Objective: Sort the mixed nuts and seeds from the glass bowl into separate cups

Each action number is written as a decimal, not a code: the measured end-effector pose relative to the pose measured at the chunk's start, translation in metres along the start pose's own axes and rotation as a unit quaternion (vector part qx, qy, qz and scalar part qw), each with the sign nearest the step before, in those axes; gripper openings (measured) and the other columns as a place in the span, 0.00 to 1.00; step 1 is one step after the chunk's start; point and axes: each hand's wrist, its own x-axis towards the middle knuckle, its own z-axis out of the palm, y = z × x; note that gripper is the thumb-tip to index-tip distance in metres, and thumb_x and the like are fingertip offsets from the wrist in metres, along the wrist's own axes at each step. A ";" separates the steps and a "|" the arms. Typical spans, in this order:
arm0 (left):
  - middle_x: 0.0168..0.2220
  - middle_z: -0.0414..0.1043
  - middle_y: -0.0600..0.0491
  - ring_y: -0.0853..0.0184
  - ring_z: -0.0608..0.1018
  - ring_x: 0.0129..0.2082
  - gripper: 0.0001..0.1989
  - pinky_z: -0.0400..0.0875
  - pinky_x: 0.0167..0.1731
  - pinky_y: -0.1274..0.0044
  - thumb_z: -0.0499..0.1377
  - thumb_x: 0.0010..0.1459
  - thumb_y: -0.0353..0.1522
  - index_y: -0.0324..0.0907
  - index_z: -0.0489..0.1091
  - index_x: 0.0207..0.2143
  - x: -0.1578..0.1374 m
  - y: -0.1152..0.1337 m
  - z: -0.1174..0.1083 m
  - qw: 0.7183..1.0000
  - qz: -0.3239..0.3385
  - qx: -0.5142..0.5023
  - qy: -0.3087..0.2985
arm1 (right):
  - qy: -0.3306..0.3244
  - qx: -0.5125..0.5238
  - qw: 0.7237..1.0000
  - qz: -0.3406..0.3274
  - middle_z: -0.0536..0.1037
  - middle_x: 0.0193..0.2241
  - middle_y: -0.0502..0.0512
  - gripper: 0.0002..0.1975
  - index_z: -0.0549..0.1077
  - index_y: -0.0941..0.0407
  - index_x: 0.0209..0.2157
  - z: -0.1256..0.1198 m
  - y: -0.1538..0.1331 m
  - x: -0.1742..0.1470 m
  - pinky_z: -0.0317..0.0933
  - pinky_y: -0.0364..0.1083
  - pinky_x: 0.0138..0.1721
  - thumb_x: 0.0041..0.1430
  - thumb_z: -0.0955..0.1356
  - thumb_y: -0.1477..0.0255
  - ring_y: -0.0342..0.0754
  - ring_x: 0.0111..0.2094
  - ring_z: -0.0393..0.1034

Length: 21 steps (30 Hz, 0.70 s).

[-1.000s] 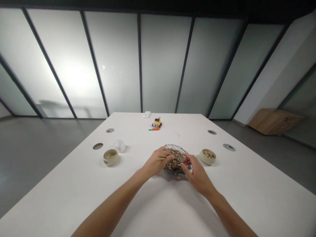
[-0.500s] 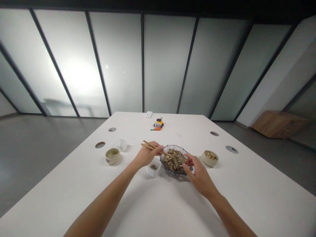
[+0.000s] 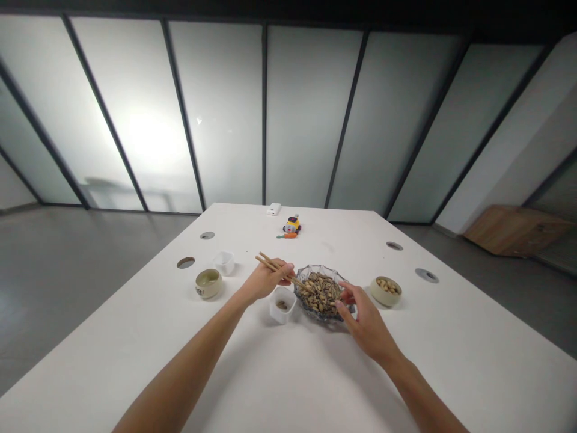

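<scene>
My left hand (image 3: 273, 278) is closed round a pair of wooden chopsticks (image 3: 268, 261), whose tips reach down into the left side of a heap of striped sunflower seeds (image 3: 322, 290). The seeds fill a clear, scalloped glass bowl (image 3: 303, 304). At the bowl's right rim is my right hand (image 3: 360, 313), thumb and fingers curved about the edge; their exact contact is partly hidden. Just left of the bowl, below my left hand, stands a small white square cup (image 3: 283, 313) with some dark seeds at its bottom.
To the right sits a beige bowl (image 3: 386, 296) of pale nuts. Another beige bowl (image 3: 208, 288) and a white cup (image 3: 224, 263) stand at the left. Farther back are a yellow toy car (image 3: 293, 224), an orange toy carrot (image 3: 288, 236) and a white box (image 3: 274, 208) on the white table (image 3: 252, 373).
The chopstick tips have shifted slightly left over the seeds, and my left hand has drawn back a little. My right hand stays at the bowl's rim. The whole view has shifted slightly.
</scene>
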 end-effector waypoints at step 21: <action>0.37 0.81 0.47 0.58 0.84 0.42 0.28 0.83 0.49 0.63 0.70 0.57 0.56 0.39 0.78 0.32 -0.008 0.027 -0.036 0.998 0.002 -0.063 0.032 | 0.000 -0.006 1.000 0.004 0.79 0.43 0.58 0.22 0.72 0.53 0.58 -0.001 0.000 0.000 0.72 0.54 0.42 0.69 0.65 0.57 0.56 0.43 0.75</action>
